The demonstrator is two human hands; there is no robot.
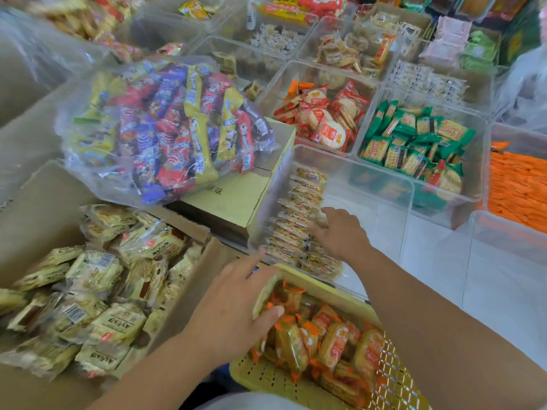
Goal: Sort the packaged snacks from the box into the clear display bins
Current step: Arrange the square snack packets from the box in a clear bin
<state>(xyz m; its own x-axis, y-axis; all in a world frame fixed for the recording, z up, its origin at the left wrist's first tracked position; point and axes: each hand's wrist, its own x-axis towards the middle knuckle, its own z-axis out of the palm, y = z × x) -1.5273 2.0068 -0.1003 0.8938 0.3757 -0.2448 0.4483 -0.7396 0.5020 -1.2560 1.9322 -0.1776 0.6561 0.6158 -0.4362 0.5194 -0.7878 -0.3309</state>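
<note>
Your R hand, fingers straight, presses snack packs in clear bin; L hand spread wide on basket rim.

Head-worn view, steeply down, close

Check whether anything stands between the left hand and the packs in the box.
Nothing visible does. The left hand rests at the rim of the basket, just right of the box. The box is open-topped, its packs uncovered; only its own cardboard wall lies between, and the hand looks to be above it.
</note>
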